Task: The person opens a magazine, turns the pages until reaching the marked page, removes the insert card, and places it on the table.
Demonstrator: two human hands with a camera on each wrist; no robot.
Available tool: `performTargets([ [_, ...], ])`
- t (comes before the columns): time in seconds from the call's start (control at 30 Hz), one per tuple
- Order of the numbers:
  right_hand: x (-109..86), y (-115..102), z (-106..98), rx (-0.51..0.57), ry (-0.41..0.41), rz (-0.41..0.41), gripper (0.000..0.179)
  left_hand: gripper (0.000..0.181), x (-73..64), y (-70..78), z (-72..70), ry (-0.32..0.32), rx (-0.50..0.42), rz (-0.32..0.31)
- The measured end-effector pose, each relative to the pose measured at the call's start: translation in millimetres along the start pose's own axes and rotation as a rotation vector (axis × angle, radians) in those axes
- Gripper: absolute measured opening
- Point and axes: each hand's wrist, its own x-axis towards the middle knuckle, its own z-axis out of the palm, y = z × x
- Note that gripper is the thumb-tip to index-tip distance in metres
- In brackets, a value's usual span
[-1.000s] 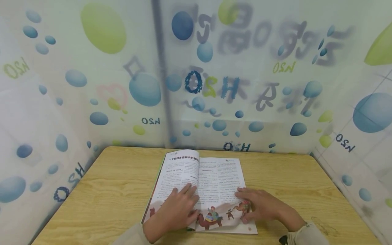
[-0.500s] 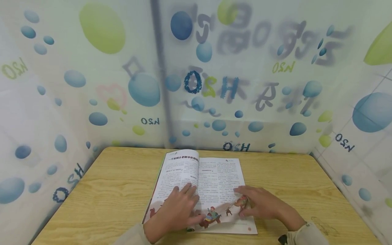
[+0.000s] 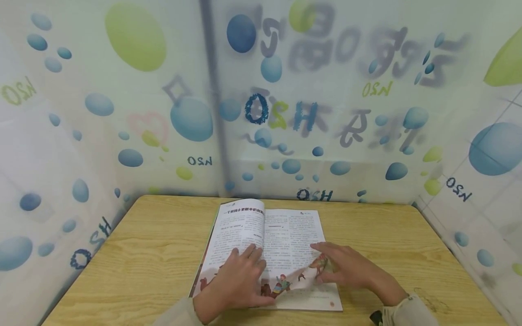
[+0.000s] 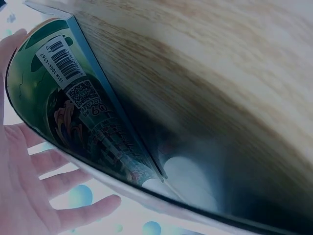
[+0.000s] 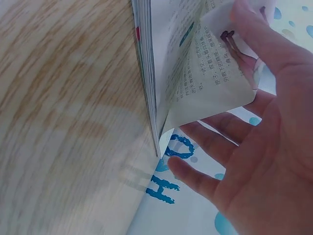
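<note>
An open magazine (image 3: 291,233) lies on the table, with printed text and drawings of camels and riders along its lower edge. My left hand (image 3: 236,280) rests across its left side, thumb reaching over the gutter. Its fingers look spread and fairly straight in the left wrist view, beside the curved green back cover (image 4: 51,105) with a barcode. My right hand (image 3: 352,271) pinches the outer lower part of a right-hand page (image 5: 210,93) between thumb and fingers. That page is lifted and bent, showing its underside in the right wrist view, above the pages beneath.
The magazine sits near the front of a light wood-grain table (image 3: 151,240). White sheeting (image 3: 350,81) with blue and green droplet prints encloses the table at the back and both sides. A small dark object (image 3: 376,318) shows by the right sleeve (image 3: 409,312).
My right hand has raised the page's lower corner and bent it further up and inward, uncovering more of the page beneath. My left thumb has stretched rightward over the gutter.
</note>
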Motion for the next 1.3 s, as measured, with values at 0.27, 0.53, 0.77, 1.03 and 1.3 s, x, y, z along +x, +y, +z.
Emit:
performTargets([
  [0.27, 0.8, -1.0, -0.5, 0.062, 0.025, 0.049, 0.087, 0.072, 0.9, -2.6, 0.7, 0.061, 0.017, 0.074],
  [0.53, 0.9, -3.7, -0.6, 0.113, 0.042, 0.080, 0.070, 0.075, 2.8, -3.8, -4.7, 0.081, -0.056, 0.211],
  [0.77, -0.5, -5.6, -1.7, 0.165, 0.040, 0.111, 0.058, 0.083, 1.9, -3.1, -3.7, 0.115, -0.025, 0.304],
  [1.03, -2.0, -5.4, -2.0, 0.195, 0.073, 0.087, 0.055, 0.083, 1.1, -2.9, -3.3, 0.099, 0.006, 0.320],
  [1.3, -4.8, -4.2, -4.6, 0.130, 0.105, 0.124, 0.058, 0.071, 1.4, -3.1, -4.6, 0.106, 0.088, 0.344],
])
